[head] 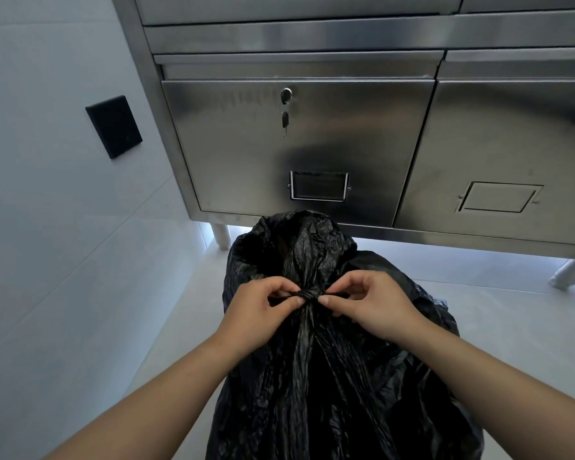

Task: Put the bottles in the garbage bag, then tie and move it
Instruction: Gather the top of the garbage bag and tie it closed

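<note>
A black garbage bag (329,376) stands on the pale floor in front of me, its neck gathered into a small knot (307,295). The loose top of the bag (306,240) fans out above the knot. My left hand (263,310) pinches the plastic at the knot's left side with thumb and fingers. From the other side, my right hand (369,303) pinches the knot the same way. No bottles show; the bag's inside is hidden.
A stainless steel cabinet (312,144) on short legs stands right behind the bag, with a keyed lock (286,94) and a label holder (319,185). A white wall (47,227) with a black plate (113,126) runs along the left. Pale floor (495,310) lies to the right.
</note>
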Demonstrator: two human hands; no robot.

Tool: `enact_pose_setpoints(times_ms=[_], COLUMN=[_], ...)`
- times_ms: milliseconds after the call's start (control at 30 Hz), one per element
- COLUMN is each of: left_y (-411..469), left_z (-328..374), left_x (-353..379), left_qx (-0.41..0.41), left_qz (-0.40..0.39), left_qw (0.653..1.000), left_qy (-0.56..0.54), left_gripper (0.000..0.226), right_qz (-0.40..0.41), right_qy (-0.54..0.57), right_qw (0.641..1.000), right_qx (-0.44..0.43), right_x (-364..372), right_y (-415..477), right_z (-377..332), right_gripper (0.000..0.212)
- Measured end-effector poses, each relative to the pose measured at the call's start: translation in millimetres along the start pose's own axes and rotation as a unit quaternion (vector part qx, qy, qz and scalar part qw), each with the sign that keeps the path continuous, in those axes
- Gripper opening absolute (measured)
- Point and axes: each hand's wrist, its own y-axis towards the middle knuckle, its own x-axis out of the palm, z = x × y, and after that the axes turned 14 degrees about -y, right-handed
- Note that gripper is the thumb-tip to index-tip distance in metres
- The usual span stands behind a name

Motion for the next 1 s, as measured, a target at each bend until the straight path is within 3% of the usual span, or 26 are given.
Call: enact_pose_setpoints(times_ms=[233, 400, 633, 833, 1000], left_y=[1, -2, -12, 4, 5], left_z=[-2, 5, 7, 23, 26], left_x=[-3, -10, -18, -44, -49], left_qx=[-0.008, -0.031, -0.041, -0.001, -0.013], left_qz=[-0.010, -0.027, 0.100, 0.139, 0.085], left_qw=[1.000, 0.993, 0.985, 0.978, 0.982], left_qy=[-0.027, -0.109, -0.133, -0.157, -0.169], left_gripper=[0.012, 0.029, 0.023, 0.017, 0.014], right_qz=[-0.022, -0.011, 0.001, -0.004, 0.031], right_qy=[0.047, 0.088, 0.130, 0.159, 0.194], right_qw=[0.999, 0.996, 0.991, 0.987, 0.981], right_qx=[0.005, 0.011, 0.017, -0.003, -0.012], right_x=[1, 3, 9, -1, -4], right_y=[4, 6, 5, 22, 1], right_z=[-2, -5, -11, -52, -34], right_gripper=[0.006, 0.011, 0.015, 0.016, 0.014])
